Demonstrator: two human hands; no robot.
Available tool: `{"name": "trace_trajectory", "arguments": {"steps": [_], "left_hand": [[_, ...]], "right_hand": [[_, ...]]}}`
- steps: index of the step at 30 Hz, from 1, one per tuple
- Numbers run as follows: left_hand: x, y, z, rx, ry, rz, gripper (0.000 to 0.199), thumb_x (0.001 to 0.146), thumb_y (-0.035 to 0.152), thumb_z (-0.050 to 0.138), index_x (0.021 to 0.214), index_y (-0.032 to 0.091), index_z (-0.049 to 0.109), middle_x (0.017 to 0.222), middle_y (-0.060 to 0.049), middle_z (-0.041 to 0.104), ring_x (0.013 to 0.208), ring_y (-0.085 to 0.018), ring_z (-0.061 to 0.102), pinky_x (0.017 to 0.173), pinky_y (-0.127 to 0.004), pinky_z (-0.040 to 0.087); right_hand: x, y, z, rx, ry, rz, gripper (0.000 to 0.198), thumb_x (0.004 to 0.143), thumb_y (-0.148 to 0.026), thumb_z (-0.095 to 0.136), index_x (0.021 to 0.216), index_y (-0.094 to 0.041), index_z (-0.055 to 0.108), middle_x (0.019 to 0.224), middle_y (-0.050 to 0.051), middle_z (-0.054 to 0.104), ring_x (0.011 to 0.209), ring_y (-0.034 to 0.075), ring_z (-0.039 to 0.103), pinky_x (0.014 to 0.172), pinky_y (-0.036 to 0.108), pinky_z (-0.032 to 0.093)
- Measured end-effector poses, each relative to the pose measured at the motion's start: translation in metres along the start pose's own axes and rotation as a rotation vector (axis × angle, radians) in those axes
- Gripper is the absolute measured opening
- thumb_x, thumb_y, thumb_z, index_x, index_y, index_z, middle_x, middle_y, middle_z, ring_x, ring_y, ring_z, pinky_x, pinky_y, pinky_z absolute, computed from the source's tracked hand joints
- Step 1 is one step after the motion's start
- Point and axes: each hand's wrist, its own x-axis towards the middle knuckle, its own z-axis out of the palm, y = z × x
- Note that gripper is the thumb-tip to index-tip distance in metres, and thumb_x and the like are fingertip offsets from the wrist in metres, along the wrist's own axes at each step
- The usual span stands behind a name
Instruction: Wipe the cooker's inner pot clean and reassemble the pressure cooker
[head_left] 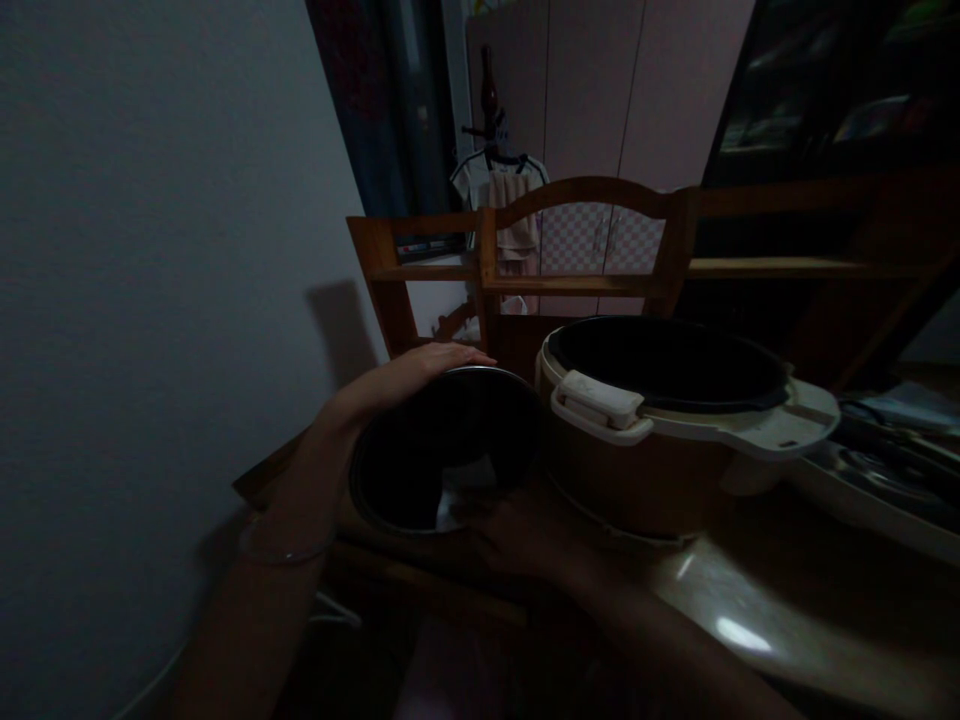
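Note:
A round, dark cooking pot [442, 420] with a thin shiny rim is tilted toward me near the table's left end. My left hand [420, 372] grips its far rim, fingers stretched along the edge. At the near edge, my right hand [517, 530] pinches a white tissue or cloth [463, 488] against the inside of the pot; its fingers are dim and partly in shadow. Just right of the pot stands an uncovered electric cooker [637, 470] with a pale rim, a side handle and a dark inside.
A glossy table [750, 610] extends right, where a pale appliance [885, 490] and dark clutter lie. A wooden shelf frame [585, 285] rises behind the cooker. The white wall [187, 250] is close on the left. Clothes [514, 210] hang farther back.

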Motion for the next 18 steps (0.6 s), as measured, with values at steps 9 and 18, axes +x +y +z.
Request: {"name": "trace_trajectory", "arguments": {"steps": [9,18], "left_hand": [[0.0006,0.0019,0.0009,-0.018,0.006,-0.012,0.044,0.099,0.041,0.031,0.124,0.022,0.062,0.135,-0.001,0.059,0.129,-0.02,0.048,0.116,-0.035,0.028],[-0.0013,0.001,0.0014,-0.01,0.014,-0.004,0.047,0.099,0.042,0.029,0.126,0.021,0.061,0.137,-0.002,0.057,0.13,-0.021,0.047,0.116,-0.036,0.028]], "right_hand": [[0.0006,-0.0039,0.0016,0.035,0.133,0.003,0.06,0.098,-0.038,0.044,0.153,-0.029,0.023,0.147,0.009,0.047,0.132,0.026,0.046,0.107,0.042,0.039],[0.0029,0.0039,0.0078,0.047,0.045,0.059,0.065,0.093,-0.056,0.048,0.149,-0.024,0.036,0.136,0.013,0.057,0.116,0.029,0.06,0.095,0.041,0.049]]}}
